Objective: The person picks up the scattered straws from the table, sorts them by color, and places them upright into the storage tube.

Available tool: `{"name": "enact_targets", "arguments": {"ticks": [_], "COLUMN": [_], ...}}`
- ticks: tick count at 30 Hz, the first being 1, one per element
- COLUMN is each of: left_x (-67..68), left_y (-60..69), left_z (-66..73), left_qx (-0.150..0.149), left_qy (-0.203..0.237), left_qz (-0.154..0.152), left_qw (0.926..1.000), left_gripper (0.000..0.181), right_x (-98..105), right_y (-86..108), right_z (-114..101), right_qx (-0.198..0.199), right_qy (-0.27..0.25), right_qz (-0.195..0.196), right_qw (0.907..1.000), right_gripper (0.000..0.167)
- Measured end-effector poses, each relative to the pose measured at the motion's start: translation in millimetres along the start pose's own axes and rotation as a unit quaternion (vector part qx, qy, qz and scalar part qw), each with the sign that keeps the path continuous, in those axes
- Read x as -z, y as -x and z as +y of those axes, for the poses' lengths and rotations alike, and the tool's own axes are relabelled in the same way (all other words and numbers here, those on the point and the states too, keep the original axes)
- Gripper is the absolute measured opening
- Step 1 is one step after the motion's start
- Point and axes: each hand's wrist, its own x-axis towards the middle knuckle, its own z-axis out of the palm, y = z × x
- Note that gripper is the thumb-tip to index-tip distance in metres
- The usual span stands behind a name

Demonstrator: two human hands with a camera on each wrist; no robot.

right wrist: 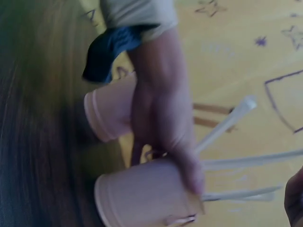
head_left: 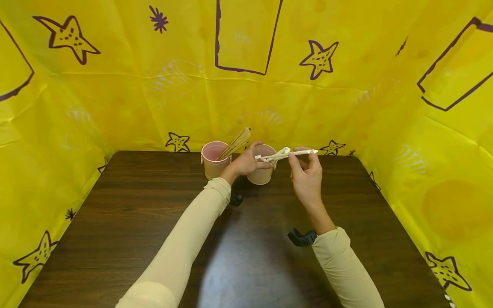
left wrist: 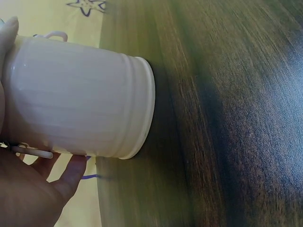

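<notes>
Two small pale pink buckets stand side by side at the back of the table. My left hand [head_left: 244, 163] holds the right bucket [head_left: 259, 176] by its side near the rim; the left wrist view shows fingers around the bucket wall [left wrist: 80, 94]. Several white paper-wrapped straws [right wrist: 241, 194] stick out of this bucket, leaning right. Above and right of it, my right hand [head_left: 307, 175] pinches a white paper-wrapped straw [head_left: 302, 153] between thumb and fingers. Only an edge of that hand [right wrist: 294, 201] shows in the right wrist view.
The left bucket [head_left: 212, 169] holds a bundle of thin tan sticks [head_left: 236, 144] with dark print, tilted right. A dark wooden table [head_left: 154, 222] lies under everything. Yellow cloth walls [head_left: 115, 98] with drawn stars close in the back and both sides.
</notes>
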Motion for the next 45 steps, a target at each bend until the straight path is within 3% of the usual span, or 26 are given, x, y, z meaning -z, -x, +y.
{"name": "enact_targets", "arguments": {"ticks": [8,17,24,27,34,45], "left_x": [-0.5,-0.7,-1.3,-1.6,-3.3,0.7], "left_y": [0.7,1.4,1.6,1.5,0.5,1.6], "left_z": [0.8,2.7,0.7,0.3,-1.6,1.6], "left_qx": [-0.003,-0.01,-0.015,-0.016,-0.022,-0.015], "left_qy": [0.006,-0.007,-0.011,-0.008,-0.005,-0.014], "left_qz": [-0.006,0.0,-0.001,-0.001,-0.006,-0.006], "left_qw": [1.0,0.9999,0.9998,0.9998,0.9997,0.9998], "left_gripper": [0.103,0.101,0.1,0.099,0.102,0.099], "right_x": [-7,-14,-13,-15,-15,-16], "right_y": [-11.0,-24.0,-48.8,-53.6,-54.7,-54.3], "right_z": [26,12,54,59,65,65], "right_qx": [-0.034,-0.03,-0.031,-0.054,-0.113,-0.144], "right_qy": [0.075,0.125,0.16,0.173,0.145,0.116], "right_qz": [-0.023,-0.043,-0.044,-0.043,-0.045,-0.076], "right_qw": [0.9964,0.9907,0.9857,0.9826,0.9819,0.9799], "right_gripper": [0.031,0.03,0.025,0.024,0.025,0.038]}}
